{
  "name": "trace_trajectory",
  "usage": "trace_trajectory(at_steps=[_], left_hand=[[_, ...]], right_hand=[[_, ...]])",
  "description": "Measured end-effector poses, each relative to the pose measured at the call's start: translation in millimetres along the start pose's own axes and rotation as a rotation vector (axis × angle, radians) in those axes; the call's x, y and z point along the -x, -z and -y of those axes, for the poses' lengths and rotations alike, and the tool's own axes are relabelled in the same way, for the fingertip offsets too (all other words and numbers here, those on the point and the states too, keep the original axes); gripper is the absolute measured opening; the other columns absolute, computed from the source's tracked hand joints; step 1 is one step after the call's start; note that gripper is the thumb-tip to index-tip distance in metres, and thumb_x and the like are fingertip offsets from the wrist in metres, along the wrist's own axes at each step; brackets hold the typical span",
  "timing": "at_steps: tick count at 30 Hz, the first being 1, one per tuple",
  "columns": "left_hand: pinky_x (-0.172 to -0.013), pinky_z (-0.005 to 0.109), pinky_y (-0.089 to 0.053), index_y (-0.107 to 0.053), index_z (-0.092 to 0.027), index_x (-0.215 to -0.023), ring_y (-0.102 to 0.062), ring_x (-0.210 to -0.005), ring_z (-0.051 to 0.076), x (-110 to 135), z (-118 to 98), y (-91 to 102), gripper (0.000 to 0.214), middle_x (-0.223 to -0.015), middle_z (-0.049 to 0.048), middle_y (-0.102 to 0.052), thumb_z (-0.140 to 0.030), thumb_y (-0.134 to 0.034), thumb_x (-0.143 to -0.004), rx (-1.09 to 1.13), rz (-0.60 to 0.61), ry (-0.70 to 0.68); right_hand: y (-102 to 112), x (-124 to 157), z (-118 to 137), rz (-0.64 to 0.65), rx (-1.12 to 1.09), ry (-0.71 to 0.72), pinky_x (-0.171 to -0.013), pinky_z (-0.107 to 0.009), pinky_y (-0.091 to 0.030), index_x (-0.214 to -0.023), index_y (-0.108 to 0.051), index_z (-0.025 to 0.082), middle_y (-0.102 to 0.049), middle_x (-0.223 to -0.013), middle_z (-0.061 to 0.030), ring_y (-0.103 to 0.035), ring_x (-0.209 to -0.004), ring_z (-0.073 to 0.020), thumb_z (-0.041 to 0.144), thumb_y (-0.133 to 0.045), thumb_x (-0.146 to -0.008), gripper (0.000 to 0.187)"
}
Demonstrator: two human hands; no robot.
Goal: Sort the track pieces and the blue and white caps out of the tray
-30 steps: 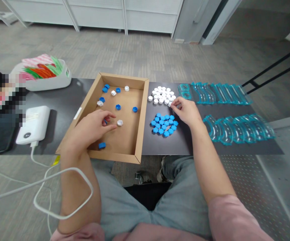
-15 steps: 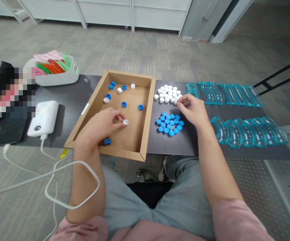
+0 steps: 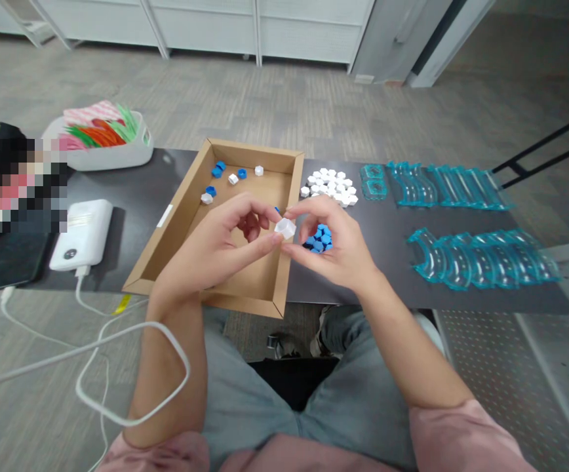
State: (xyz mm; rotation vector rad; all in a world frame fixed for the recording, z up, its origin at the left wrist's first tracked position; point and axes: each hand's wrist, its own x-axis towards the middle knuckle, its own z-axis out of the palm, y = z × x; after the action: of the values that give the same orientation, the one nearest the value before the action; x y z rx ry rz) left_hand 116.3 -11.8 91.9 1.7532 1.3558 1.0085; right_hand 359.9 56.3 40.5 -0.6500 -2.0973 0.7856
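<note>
A white hexagonal piece (image 3: 285,228) is held in the air over the right wall of the cardboard tray (image 3: 186,196). My left hand (image 3: 218,248) pinches it from the left and my right hand (image 3: 331,246) pinches it from the right. Loose blue and white pieces (image 3: 233,177) lie at the tray's far end. To the right of the tray, on the black mat (image 3: 377,275), a cluster of white pieces (image 3: 328,184) sits behind a cluster of blue pieces (image 3: 320,239), which my right hand partly hides.
Two rows of clear blue curved track parts (image 3: 481,259) lie on the right of the mat. A white power bank (image 3: 80,235) with a looping white cable (image 3: 117,341), a dark phone (image 3: 12,262) and a white basket of coloured strips (image 3: 102,137) stand at the left.
My left hand picked the white piece up out of the tray and lifted it. My right hand left the white cluster and came to meet it, so both hands now hold the piece.
</note>
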Motion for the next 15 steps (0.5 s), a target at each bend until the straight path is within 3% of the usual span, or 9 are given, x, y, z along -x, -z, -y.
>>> trace_trajectory(at_steps=[4, 7, 11, 15], left_hand=[[-0.085, 0.038, -0.062, -0.077, -0.025, -0.112, -0.07, -0.093, 0.023, 0.0, -2.4, -4.6, 0.054, -0.103, 0.0078, -0.077, -0.077, -0.08, -0.102, 0.05, 0.036, 0.007], [-0.089, 0.038, -0.063, -0.078, -0.025, -0.115, -0.073, -0.097, 0.025, 0.7, -4.1, -2.3, 0.054, -0.107, 0.0087, -0.079, -0.078, -0.077, -0.103, 0.006, 0.041, 0.022], [-0.091, 0.038, -0.062, -0.08, -0.025, -0.128, -0.074, -0.101, 0.026, 1.4, 5.2, 8.6, 0.057, -0.112, 0.0091, -0.081, -0.075, -0.077, -0.102, -0.181, -0.029, 0.122], [-0.09, 0.041, -0.06, -0.078, -0.022, -0.131, -0.073, -0.099, 0.027, 2.3, 33.2, 25.3, 0.056, -0.117, 0.0097, -0.081, -0.067, -0.08, -0.099, -0.325, -0.1, 0.267]], right_hand=[[-6.2, 0.5, 2.9, -0.035, 0.053, 0.048, -0.082, -0.045, -0.067, -0.135, -0.081, 0.037, -0.079, -0.126, -0.0078, -0.072, -0.095, -0.0267, 0.065, -0.087, -0.107, 0.04], [2.1, -1.0, 2.6, -0.051, 0.089, 0.069, -0.088, -0.048, -0.067, -0.139, -0.083, 0.039, -0.079, -0.124, -0.0075, -0.073, -0.095, -0.027, 0.06, -0.085, -0.109, 0.037], [37.0, -6.5, -8.6, -0.128, 0.23, -0.001, -0.094, -0.052, -0.068, -0.144, -0.084, 0.041, -0.079, -0.123, -0.0074, -0.075, -0.098, -0.0292, 0.057, -0.08, -0.11, 0.037], [81.6, -4.8, -43.0, -0.23, 0.416, -0.204, -0.093, -0.051, -0.068, -0.145, -0.08, 0.035, -0.082, -0.124, -0.0091, -0.075, -0.097, -0.0302, 0.052, -0.079, -0.106, 0.043]])
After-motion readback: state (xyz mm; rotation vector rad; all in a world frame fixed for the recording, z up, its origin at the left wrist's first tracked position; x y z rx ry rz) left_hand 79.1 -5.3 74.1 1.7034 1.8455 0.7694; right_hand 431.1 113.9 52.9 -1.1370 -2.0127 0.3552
